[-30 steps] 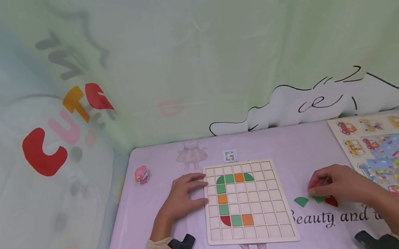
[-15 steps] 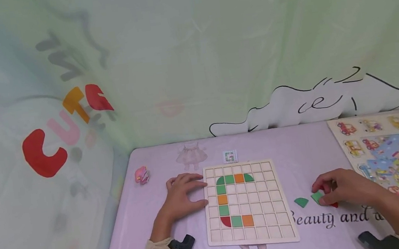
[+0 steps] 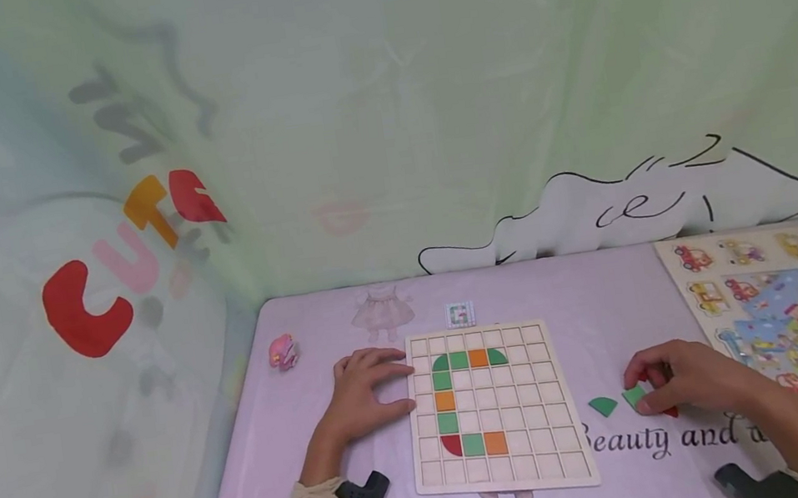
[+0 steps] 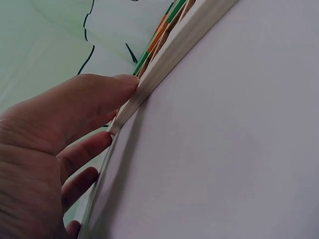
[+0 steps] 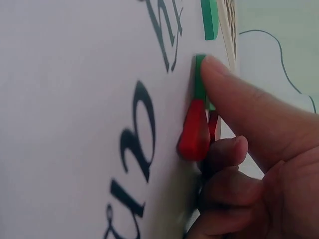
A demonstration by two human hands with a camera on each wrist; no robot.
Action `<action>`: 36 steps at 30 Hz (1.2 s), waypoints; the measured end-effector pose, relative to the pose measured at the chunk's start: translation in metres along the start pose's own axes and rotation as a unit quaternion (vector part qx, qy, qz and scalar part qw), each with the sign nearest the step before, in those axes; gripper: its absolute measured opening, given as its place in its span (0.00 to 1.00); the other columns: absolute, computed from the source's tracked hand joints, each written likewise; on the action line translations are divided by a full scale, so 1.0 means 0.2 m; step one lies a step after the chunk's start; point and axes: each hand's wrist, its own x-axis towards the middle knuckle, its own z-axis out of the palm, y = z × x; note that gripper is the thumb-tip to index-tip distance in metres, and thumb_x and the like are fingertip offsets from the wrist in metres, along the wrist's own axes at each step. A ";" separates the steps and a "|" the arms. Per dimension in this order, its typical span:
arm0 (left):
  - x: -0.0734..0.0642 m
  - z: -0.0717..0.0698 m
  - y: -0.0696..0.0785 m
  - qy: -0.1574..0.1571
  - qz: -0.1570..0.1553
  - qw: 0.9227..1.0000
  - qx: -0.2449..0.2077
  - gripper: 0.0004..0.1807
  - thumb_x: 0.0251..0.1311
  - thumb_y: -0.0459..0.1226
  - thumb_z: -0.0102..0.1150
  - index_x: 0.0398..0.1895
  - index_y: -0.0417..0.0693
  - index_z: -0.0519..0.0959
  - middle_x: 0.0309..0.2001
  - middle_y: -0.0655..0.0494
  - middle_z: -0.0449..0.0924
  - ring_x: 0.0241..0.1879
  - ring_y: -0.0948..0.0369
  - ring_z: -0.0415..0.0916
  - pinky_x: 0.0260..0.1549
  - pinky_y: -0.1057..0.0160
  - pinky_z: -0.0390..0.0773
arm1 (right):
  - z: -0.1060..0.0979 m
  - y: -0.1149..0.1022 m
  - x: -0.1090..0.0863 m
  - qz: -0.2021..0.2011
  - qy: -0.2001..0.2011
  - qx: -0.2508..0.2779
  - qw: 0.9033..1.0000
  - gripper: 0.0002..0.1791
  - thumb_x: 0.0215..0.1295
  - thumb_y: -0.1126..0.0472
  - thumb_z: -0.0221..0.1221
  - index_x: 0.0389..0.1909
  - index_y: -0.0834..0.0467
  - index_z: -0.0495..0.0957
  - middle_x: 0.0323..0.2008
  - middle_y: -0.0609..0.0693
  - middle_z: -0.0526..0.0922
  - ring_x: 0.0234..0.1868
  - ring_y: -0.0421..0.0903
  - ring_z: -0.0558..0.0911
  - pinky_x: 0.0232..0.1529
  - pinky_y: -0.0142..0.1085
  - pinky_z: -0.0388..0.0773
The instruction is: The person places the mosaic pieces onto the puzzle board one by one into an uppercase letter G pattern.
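In the head view, my left hand (image 3: 368,394) rests with spread fingers along the left edge of the wooden grid board (image 3: 519,410). Its thumb touches the frame in the left wrist view. Green, orange and red tiles lie in the board's cells, forming a C shape. To the right of the board, my right hand (image 3: 684,380) has its thumb on a green square tile (image 5: 200,79) and its other fingers curled in. A red tile (image 5: 194,134) lies against that green one, with more red showing by the fingers. A green quarter-round tile (image 3: 604,406) lies apart, nearer the board.
A small pattern card (image 3: 461,314) lies just behind the board. At the back left stands a pink figurine (image 3: 282,352). A picture puzzle board (image 3: 794,315) with vehicles covers the right side, close to my right forearm. Curtains hang behind the table.
My right hand has shifted slightly right and down, bringing its thumb onto the green square tile, which shows more now. My left hand stays at the board's edge.
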 end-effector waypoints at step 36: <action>0.00 -0.01 0.00 -0.006 -0.002 1.000 -0.002 0.25 0.53 0.56 0.72 0.55 0.67 0.85 0.65 0.66 0.77 0.66 0.58 0.68 0.65 0.40 0.57 | 0.15 -0.24 0.05 -0.068 0.011 -0.038 0.997 0.16 0.45 0.52 0.79 0.27 0.49 0.80 0.17 0.41 0.68 0.21 0.37 0.68 0.25 0.30 0.61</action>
